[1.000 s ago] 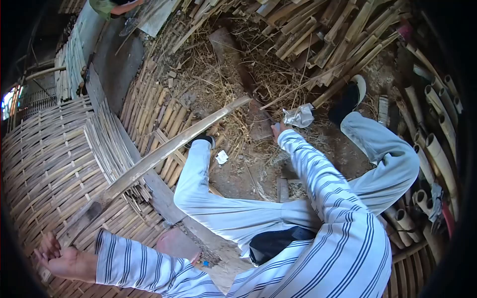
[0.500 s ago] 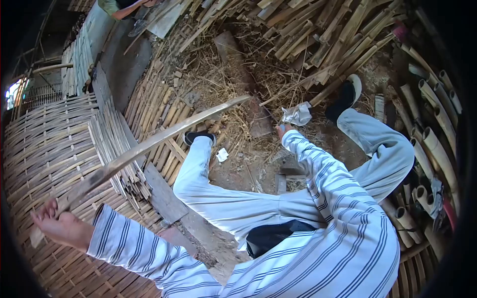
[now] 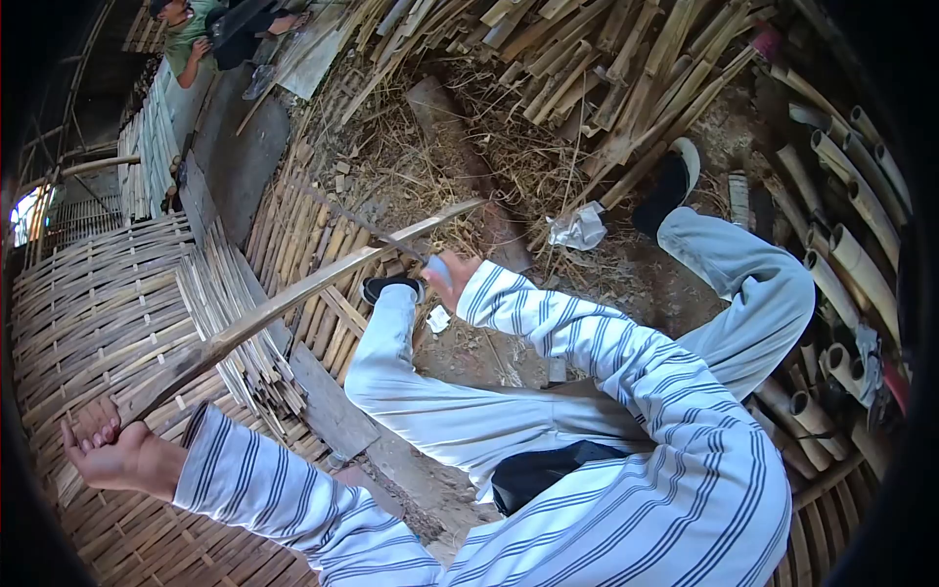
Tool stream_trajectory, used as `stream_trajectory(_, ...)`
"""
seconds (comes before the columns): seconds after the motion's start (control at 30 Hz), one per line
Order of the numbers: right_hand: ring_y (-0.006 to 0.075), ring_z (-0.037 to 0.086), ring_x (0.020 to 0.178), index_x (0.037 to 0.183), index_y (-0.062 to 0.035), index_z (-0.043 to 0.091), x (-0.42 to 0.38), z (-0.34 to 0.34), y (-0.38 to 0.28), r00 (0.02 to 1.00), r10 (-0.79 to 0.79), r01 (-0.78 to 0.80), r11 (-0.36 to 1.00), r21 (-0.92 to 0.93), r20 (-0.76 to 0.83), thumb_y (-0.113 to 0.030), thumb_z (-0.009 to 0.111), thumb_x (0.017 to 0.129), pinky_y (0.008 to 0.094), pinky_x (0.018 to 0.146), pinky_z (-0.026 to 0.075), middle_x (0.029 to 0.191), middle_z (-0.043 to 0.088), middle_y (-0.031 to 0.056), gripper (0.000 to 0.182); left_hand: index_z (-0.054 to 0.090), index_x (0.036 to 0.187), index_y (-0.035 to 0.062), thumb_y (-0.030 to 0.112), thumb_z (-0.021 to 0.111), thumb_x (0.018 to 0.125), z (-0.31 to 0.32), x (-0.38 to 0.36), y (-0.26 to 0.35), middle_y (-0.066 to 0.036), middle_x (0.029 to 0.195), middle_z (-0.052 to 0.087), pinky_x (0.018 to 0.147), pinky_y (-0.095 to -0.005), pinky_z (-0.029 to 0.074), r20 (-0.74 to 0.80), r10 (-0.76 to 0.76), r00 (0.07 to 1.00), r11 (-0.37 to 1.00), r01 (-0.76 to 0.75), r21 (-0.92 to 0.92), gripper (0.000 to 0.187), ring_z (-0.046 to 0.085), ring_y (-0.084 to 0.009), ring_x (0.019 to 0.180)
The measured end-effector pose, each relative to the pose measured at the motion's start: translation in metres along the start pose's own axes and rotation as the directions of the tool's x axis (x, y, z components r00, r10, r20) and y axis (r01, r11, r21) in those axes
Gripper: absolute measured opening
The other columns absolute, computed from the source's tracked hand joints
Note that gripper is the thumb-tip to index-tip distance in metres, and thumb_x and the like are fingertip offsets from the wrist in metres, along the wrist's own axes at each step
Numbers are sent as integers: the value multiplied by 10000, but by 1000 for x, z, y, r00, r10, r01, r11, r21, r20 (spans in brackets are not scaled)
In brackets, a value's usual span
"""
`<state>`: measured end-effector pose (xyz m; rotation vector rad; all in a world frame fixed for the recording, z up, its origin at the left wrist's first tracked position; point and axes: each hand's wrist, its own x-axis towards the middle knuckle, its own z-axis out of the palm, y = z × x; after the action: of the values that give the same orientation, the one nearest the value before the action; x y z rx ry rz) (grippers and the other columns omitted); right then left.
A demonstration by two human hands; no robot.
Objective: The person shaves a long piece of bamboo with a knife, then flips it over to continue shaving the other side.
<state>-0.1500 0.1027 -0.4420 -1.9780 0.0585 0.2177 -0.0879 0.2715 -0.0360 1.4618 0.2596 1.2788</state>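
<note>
My left hand (image 3: 110, 452) is closed around the near end of a long split bamboo strip (image 3: 284, 295), at the lower left. The strip slants up to the right, its far end above the littered ground. Over its far part, my right hand (image 3: 454, 276) grips a long-bladed knife by a bluish-grey handle (image 3: 437, 268). The knife's thin dark blade (image 3: 367, 223) points up and left, crossing the strip in this view. My left shoe (image 3: 391, 284) lies just below that crossing.
Woven bamboo matting (image 3: 98, 303) spreads at the left, with a bundle of thin slats (image 3: 245, 333) beside it. Split bamboo (image 3: 626, 59) is piled at the top; bamboo poles (image 3: 861, 215) lie right. A short beam (image 3: 455, 137) rests among shavings. Another person (image 3: 191, 44) is at the upper left.
My right hand has moved left and up from beside the crumpled wrapper to the strip, bringing the knife blade across it. The left hand stays closed on the strip. The other person shows more.
</note>
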Motion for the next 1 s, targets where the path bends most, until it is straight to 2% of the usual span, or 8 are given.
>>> stream_trajectory(0.13, 381, 640, 704, 1100, -73, 529, 42, 59, 120, 986, 113, -99, 988, -121, 121, -400, 468, 913, 460, 612, 511, 789, 637, 204, 381, 235, 521, 173, 82, 471, 839, -7, 22, -11, 24, 484, 191, 426, -275, 198, 25, -25, 999, 999, 24, 36, 406, 170, -106, 410)
stream_trajectory(0.23, 324, 609, 620, 1034, -61, 568, 49, 122, 231, 936, 265, -281, 959, -42, -230, -279, 463, 937, 379, 592, 517, 801, 640, 138, 261, 227, 515, 170, 55, 444, 830, -5, 26, -9, 18, 483, 196, 436, -277, 203, 61, -6, 998, 998, 2, 59, 400, 181, -112, 415)
stream_trajectory(0.3, 381, 622, 748, 1083, -92, 548, 46, 99, 200, 981, 166, -185, 962, -201, -104, -414, 435, 917, 452, 650, 512, 876, 640, 190, 379, 222, 514, 169, 52, 428, 831, 2, 21, -14, 13, 483, 207, 441, -274, 227, 2, -6, 1000, 997, 6, 80, 396, 196, -115, 417)
stream_trajectory(0.37, 445, 612, 814, 1142, -129, 516, 22, 39, 93, 905, 407, -402, 913, -62, 125, -551, 436, 869, 548, 687, 489, 850, 627, 264, 509, 334, 475, 127, 65, 489, 798, -50, 93, -23, 10, 456, 238, 531, -301, 468, 307, -145, 941, 988, 123, 90, 363, 322, -144, 375)
stream_trajectory(0.47, 439, 623, 714, 1126, -121, 518, 12, 63, 86, 947, 313, -312, 950, -29, 71, -528, 467, 865, 527, 632, 504, 721, 618, 262, 486, 292, 470, 148, 89, 491, 797, -36, 79, -34, 10, 457, 235, 632, -334, 533, -57, 73, 996, 969, -57, 240, 388, 397, -158, 392)
stream_trajectory(0.6, 410, 632, 626, 1104, -66, 509, 28, 59, 96, 974, 222, -223, 975, 8, 52, -530, 467, 868, 481, 574, 509, 675, 613, 254, 522, 296, 476, 153, 73, 486, 812, -75, 105, -37, -20, 454, 290, 615, -343, 526, 280, -146, 949, 985, 112, 131, 394, 415, -167, 396)
stream_trajectory(0.8, 437, 609, 586, 1050, -83, 510, 6, 24, 22, 968, 239, -234, 970, -68, 77, -463, 475, 893, 515, 531, 483, 607, 590, 248, 413, 314, 496, 137, 76, 466, 832, -24, 39, -31, -26, 471, 329, 675, -358, 527, -121, 193, 974, 928, -141, 344, 374, 471, -174, 454)
stream_trajectory(1.0, 465, 594, 854, 1083, -59, 545, 36, 60, 134, 827, 558, -561, 819, -119, -59, -511, 449, 879, 507, 750, 485, 899, 611, 294, 505, 445, 544, 44, 78, 450, 836, -64, 82, -16, -36, 527, 387, 833, -421, 532, 46, 54, 997, 970, -64, 236, 294, 579, -210, 585)
